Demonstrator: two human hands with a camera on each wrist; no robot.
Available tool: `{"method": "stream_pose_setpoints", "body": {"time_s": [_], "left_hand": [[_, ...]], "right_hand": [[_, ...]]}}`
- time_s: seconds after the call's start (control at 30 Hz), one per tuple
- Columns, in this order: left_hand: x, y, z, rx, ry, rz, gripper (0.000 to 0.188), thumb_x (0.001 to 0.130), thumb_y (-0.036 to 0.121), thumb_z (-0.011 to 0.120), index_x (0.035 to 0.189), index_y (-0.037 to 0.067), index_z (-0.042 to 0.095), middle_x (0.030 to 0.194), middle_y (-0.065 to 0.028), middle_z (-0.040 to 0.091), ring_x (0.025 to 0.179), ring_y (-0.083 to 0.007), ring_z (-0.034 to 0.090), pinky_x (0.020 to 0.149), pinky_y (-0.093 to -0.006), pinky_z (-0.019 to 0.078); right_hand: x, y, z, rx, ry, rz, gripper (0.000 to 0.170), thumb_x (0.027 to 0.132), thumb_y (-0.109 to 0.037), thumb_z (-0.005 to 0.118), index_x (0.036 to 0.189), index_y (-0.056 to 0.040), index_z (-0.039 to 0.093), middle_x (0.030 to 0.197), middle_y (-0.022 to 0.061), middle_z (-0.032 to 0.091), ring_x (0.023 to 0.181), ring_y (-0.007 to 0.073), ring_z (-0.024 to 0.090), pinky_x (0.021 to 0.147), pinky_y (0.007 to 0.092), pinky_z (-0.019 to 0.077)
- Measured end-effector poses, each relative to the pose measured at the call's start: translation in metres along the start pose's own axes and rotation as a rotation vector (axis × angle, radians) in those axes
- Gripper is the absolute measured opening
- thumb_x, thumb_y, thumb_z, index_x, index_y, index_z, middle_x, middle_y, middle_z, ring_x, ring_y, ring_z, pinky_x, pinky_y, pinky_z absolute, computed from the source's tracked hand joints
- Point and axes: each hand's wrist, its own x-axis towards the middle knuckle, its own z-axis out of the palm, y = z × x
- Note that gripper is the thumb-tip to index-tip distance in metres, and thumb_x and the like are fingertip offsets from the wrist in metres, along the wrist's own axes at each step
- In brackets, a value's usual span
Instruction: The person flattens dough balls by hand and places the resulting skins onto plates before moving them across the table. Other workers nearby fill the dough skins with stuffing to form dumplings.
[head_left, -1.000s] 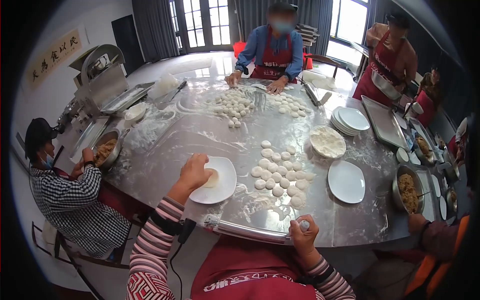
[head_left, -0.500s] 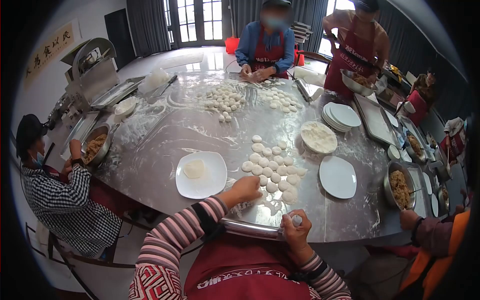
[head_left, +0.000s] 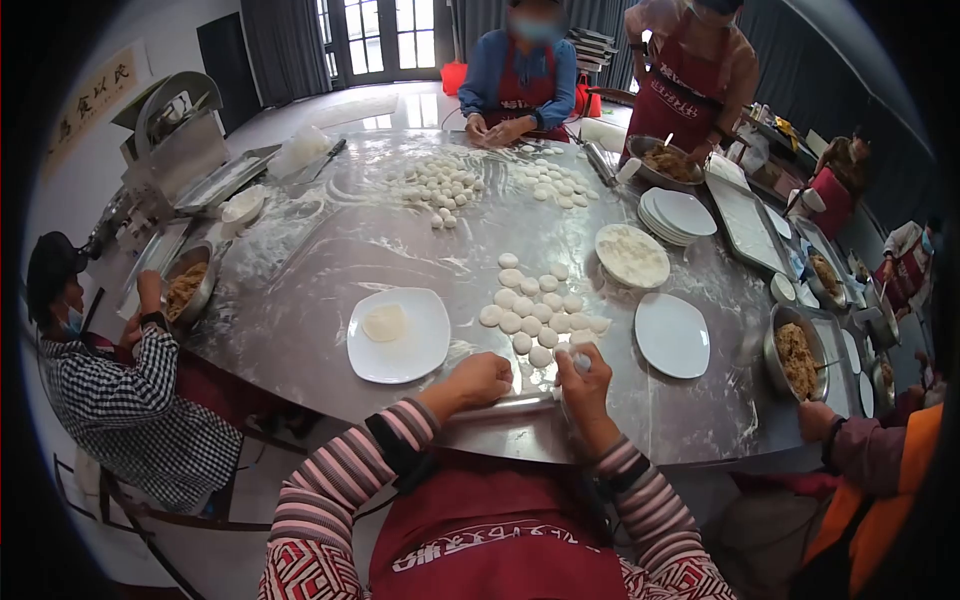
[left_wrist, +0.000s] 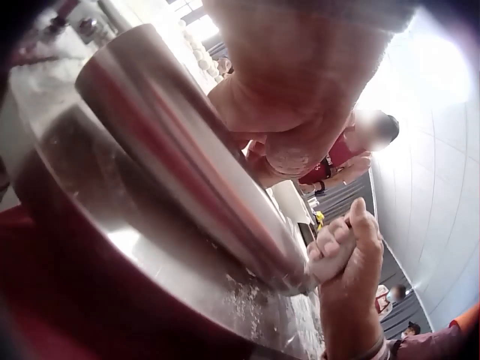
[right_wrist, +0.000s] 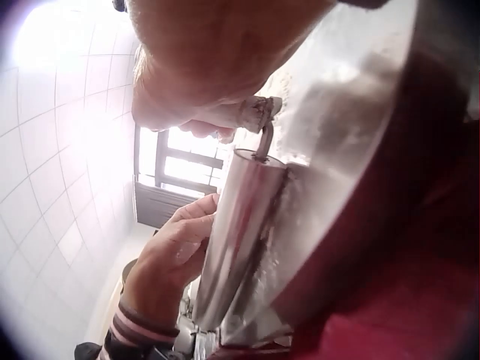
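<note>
My right hand (head_left: 590, 388) grips the pale end handle (right_wrist: 261, 112) of a metal rolling pin (right_wrist: 240, 232), which lies along the near table edge. My left hand (head_left: 480, 379) is just beyond the pin's barrel, fingers bent down toward the tabletop; I cannot tell whether they hold dough. The barrel and my wrist hide those fingertips in the left wrist view. Small flattened dough rounds (head_left: 530, 308) lie just beyond both hands. Left of them, a thin round dough wrapper (head_left: 385, 323) sits on a white square plate (head_left: 426, 342).
A bowl of flour (head_left: 632, 256) and a second white plate (head_left: 672, 336) stand to the right. Filling fills a metal bowl (head_left: 775, 372) at far right. Dough balls (head_left: 443, 185) lie farther back. Other people work around the floury table (head_left: 290, 330).
My left hand has left the wrapper on the plate and moved right to just beyond the rolling pin. My right hand has pushed the pin's handle forward.
</note>
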Motion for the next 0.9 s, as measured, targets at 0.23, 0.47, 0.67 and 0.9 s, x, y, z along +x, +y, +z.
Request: {"method": "stream_pose_setpoints", "body": {"time_s": [0.23,0.47,0.67,0.9], "left_hand": [[-0.014,0.009,0.014,0.077,0.065,0.005,0.014,0.073,0.017,0.059,0.080,0.006,0.065,0.079,-0.0156,0.064,0.078,-0.0322,0.062,0.070,-0.0423,0.0476],[-0.003,0.011,0.006,0.127,-0.007,0.088,0.017,0.075,0.020,0.062,0.080,0.003,0.063,0.077,-0.0147,0.064,0.073,-0.0305,0.062,0.068,-0.0393,0.0474],[-0.014,-0.003,0.013,0.009,0.031,0.043,0.013,0.074,0.015,0.060,0.081,0.005,0.063,0.082,-0.0159,0.064,0.080,-0.0322,0.062,0.072,-0.0408,0.0474],[-0.005,0.009,0.014,0.031,0.026,0.053,0.016,0.076,0.016,0.061,0.084,0.003,0.063,0.080,-0.0158,0.064,0.077,-0.0298,0.062,0.070,-0.0383,0.0475]], "right_hand": [[-0.006,0.020,-0.003,-0.059,0.054,-0.016,0.017,0.076,-0.006,0.070,0.078,-0.0036,0.053,0.058,0.0057,0.056,0.052,0.0083,0.053,0.046,0.0275,0.0417],[-0.013,-0.011,-0.009,-0.135,-0.015,0.068,0.016,0.077,-0.006,0.069,0.077,-0.0026,0.053,0.056,0.0046,0.056,0.051,0.0073,0.053,0.045,0.0254,0.0417],[-0.015,0.013,-0.008,-0.090,0.043,-0.104,0.014,0.080,-0.003,0.064,0.077,-0.0047,0.051,0.055,-0.0005,0.052,0.043,0.0060,0.047,0.038,0.0234,0.0356],[-0.012,0.015,-0.008,-0.139,0.051,-0.066,0.017,0.076,-0.007,0.070,0.078,-0.0035,0.053,0.055,0.0033,0.055,0.047,0.0094,0.050,0.045,0.0267,0.0406]]}}
